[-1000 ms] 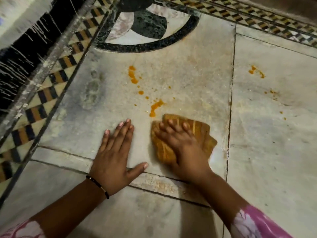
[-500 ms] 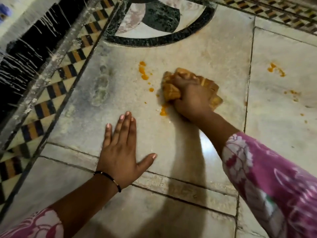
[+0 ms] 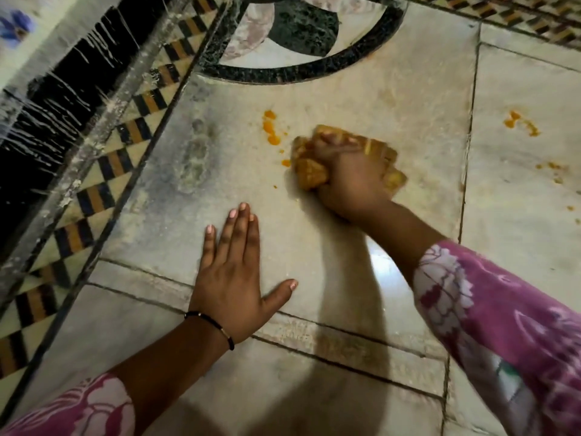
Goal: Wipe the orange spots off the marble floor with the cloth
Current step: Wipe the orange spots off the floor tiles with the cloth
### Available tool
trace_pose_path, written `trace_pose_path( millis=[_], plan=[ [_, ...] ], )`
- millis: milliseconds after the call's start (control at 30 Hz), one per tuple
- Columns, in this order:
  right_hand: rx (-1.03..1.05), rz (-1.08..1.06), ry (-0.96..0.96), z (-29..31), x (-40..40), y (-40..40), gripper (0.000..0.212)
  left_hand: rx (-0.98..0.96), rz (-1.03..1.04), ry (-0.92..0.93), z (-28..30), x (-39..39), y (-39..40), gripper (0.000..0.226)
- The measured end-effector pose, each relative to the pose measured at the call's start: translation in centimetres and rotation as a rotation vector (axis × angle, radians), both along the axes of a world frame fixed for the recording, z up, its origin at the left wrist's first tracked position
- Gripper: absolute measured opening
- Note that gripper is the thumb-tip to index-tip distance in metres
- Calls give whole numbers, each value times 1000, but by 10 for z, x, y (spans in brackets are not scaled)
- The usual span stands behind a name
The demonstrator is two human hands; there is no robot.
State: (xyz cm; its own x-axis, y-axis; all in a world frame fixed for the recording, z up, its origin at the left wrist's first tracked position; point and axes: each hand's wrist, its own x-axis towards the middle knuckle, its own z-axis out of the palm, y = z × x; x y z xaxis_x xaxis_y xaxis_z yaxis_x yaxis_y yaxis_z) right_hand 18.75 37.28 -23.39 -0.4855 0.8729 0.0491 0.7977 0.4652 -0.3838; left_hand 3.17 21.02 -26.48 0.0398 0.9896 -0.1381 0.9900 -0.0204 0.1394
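On the marble floor (image 3: 361, 99), my left hand (image 3: 232, 278) lies flat, bracing. My right hand (image 3: 349, 180) bunches the soft, limp orange-stained cloth (image 3: 309, 173) beside the orange spots (image 3: 272, 133); I'd grip the wad centrally.

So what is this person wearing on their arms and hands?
Both arms wear loose pink sleeves printed with large white flowers: the left sleeve shows only near the elbow, the right sleeve reaches further down the forearm. A thin black cord bracelet circles the left wrist. The left hand has pale pink nails; the right hand is bare, with no gloves or rings visible.
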Motion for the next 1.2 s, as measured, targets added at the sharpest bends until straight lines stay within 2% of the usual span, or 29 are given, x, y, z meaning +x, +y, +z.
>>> trace_pose_path(
  millis=[100, 167, 333, 433, 500, 567, 633, 767, 867, 967, 1100, 1200],
  plan=[
    [-8, 255, -17, -13, 6, -62, 39, 5, 1, -21, 1, -1, 0, 99],
    [-42, 298, -34, -15, 45, -99, 42, 10, 2, -31, 1, -1, 0, 99],
    [-50, -6, -67, -4, 135, -95, 47, -2, 5, -32, -1, -2, -1, 100],
    [-10, -246, -56, 4, 112, -50, 46, -4, -1, -21, 0, 0, 0, 100],
    [-12, -290, -13, 2, 74, -21, 41, -6, 3, -6, 0, 0, 0, 100],
    [-59, -171, 43, -5, 31, -13, 45, -10, 0, 4, 1, 0, 0, 100],
    [-39, -13, 37, -17, 4, -38, 42, -8, 1, -1, 1, 1, 0, 100],
    [-30, 178, 12, -18, 39, -120, 46, 2, 1, -14, -1, -1, 0, 100],
    [-51, 92, -27, -16, 112, -147, 52, 5, -1, -22, -3, -2, -1, 101],
    [-61, -118, -44, -11, 149, -122, 49, 14, 2, -24, -3, -1, -1, 101],
    [-33, -384, 9, -7, 111, -49, 53, 1, -5, -36, -3, -1, -1, 101],
    [-81, -246, 37, -8, 49, -42, 48, 10, -12, -73, -3, -3, 0, 99]
  ],
)
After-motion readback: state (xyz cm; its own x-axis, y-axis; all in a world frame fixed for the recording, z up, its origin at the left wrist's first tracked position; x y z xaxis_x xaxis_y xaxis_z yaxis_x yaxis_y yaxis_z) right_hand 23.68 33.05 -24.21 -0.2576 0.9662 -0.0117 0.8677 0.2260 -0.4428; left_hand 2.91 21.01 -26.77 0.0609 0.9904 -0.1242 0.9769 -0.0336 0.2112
